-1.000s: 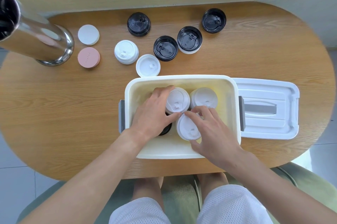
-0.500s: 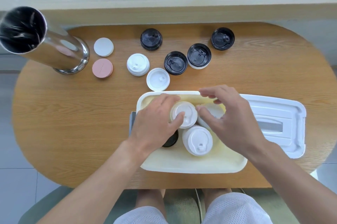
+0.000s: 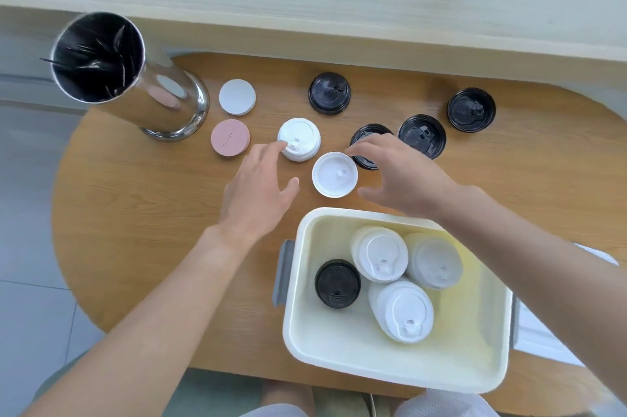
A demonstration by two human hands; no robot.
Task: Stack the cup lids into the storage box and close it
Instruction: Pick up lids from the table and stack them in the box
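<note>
1. Cup lids partly stowed: storage box (image 3: 339,360) at near right of bench (image 3: 135,247) holds three white stacks (image 3: 380,255) (image 3: 434,260) (image 3: 403,311) and one black stack (image 3: 337,283).
2. Outside on bench: domed white lid (image 3: 300,136), flat-up white lid (image 3: 335,175), four black lids (image 3: 329,94) (image 3: 471,110) (image 3: 422,134) (image 3: 366,134), the last partly hidden under right hand.
3. Box cover (image 3: 543,338) lies to the right of box, mostly hidden by right arm; box not closed. Judged roughly half done: loose lids left, then closing.
4. Left hand (image 3: 258,192) grip: fingers spread and straight, fingertip touching domed white lid's edge, holding nothing.
5. Right hand (image 3: 403,175) grip: wide open, fingers arched over flat-up white lid and nearest black lid; contact unclear, nothing held.
6. Also present: steel canister (image 3: 135,83) with dark sticks, white disc (image 3: 237,96), pink disc (image 3: 230,137); whether discs count as lids can't tell.
</note>
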